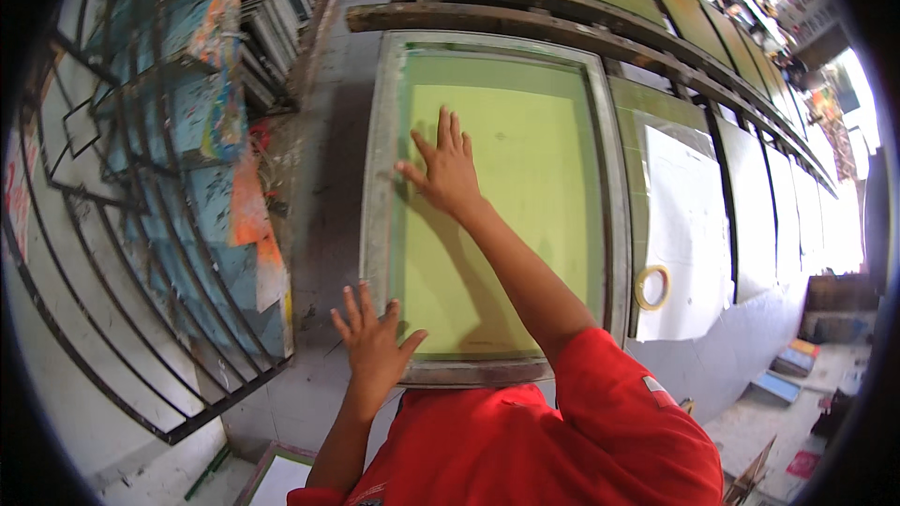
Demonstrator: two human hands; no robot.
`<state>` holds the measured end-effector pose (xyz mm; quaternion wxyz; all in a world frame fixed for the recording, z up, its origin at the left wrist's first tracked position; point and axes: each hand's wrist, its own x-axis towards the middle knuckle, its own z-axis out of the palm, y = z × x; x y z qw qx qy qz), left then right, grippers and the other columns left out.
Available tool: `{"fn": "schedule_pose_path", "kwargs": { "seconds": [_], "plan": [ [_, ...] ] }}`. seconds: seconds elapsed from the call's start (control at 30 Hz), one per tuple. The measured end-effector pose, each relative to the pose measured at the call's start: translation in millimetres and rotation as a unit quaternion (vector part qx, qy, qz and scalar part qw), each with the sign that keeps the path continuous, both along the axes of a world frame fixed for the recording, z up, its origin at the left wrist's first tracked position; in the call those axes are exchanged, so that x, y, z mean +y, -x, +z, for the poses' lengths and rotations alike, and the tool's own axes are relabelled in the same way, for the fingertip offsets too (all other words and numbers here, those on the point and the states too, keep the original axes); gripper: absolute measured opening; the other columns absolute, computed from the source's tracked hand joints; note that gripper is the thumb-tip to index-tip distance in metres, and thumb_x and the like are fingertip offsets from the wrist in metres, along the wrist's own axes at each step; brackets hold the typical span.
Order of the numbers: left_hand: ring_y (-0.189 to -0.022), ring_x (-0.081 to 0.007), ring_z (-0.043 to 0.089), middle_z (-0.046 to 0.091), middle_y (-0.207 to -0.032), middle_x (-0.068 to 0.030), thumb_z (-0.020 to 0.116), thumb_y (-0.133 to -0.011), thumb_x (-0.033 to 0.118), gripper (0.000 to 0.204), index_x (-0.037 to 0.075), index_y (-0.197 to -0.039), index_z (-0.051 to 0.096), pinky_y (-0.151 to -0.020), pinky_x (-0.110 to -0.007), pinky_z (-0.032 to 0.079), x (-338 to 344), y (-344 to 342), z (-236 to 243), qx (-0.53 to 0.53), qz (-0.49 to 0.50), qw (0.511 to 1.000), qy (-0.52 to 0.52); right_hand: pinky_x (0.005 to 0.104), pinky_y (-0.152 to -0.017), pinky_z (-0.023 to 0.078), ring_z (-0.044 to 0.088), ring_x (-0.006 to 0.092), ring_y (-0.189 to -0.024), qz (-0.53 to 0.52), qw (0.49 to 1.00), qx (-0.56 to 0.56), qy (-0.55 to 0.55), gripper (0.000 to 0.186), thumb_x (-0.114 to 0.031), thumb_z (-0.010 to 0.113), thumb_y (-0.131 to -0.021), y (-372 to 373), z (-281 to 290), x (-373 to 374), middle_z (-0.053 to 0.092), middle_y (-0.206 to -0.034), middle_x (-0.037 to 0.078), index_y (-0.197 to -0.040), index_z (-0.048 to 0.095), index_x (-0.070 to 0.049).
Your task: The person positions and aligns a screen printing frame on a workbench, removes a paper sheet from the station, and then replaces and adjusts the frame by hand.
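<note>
A large screen-printing frame [616, 225] lies before me, its pale rim around a taut yellow-green mesh [534, 197]. My right hand [446, 169] reaches over the mesh's upper left part with fingers spread, holding nothing. Its shadow falls on the mesh below; whether the fingertips touch the surface I cannot tell. At the frame's near left corner is my left hand [373, 342], fingers splayed and empty. It overlaps the left rim, though contact with it is unclear.
Beyond the frame run dark wooden rails [525, 23]. Rightward stand green boards, one bearing a white sheet [684, 225] and a roll of tape [652, 288]. Left are a black metal grille [150, 206], paint-stained blue steps [248, 267] and stacked frames [272, 33].
</note>
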<state>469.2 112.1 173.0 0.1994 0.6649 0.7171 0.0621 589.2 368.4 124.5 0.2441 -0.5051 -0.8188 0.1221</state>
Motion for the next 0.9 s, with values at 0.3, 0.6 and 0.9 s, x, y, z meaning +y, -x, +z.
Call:
{"fn": "schedule_pose_path", "kwargs": {
  "seconds": [0.3, 0.6, 0.9],
  "plan": [
    [-0.139, -0.0444, 0.002, 0.013, -0.148, -0.0284, 0.063, -0.081, 0.047, 0.061, 0.004, -0.123, 0.058, -0.107, -0.062, 0.004, -0.4, -5.2, 3.9, 0.017, -0.002, 0.999, 0.030, 0.0563, -0.109, 0.015, 0.009, 0.0435, -0.139, -0.227, 0.949, -0.216, 0.044, 0.072, -0.063, 0.045, -0.085, -251.3, -1.0, -2.4, 0.013, -0.149, 0.029, -0.138, 0.043, -0.015],
    [-0.137, -0.0463, 0.009, 0.016, -0.147, -0.0296, 0.068, -0.078, 0.040, 0.057, 0.000, -0.118, 0.060, -0.106, -0.064, 0.008, 2.4, -9.0, 4.2, 0.046, -0.022, 0.999, -0.002, 0.0560, -0.110, 0.013, 0.008, 0.0404, -0.141, -0.229, 0.946, -0.222, 0.059, 0.075, -0.069, 0.041, -0.083, -249.5, -5.3, 55.1, 0.012, -0.150, 0.027, -0.135, 0.047, -0.015],
    [-0.137, -0.0473, 0.010, 0.019, -0.146, -0.0303, 0.067, -0.078, 0.039, 0.053, 0.000, -0.115, 0.062, -0.106, -0.064, 0.010, 5.2, -12.7, 5.7, 0.041, -0.004, 0.999, 0.000, 0.0572, -0.109, 0.016, 0.008, 0.0406, -0.141, -0.259, 0.937, -0.224, 0.064, 0.078, -0.068, 0.042, -0.083, -261.5, -8.5, 59.9, 0.012, -0.150, 0.028, -0.133, 0.048, -0.009]
  ]
}}
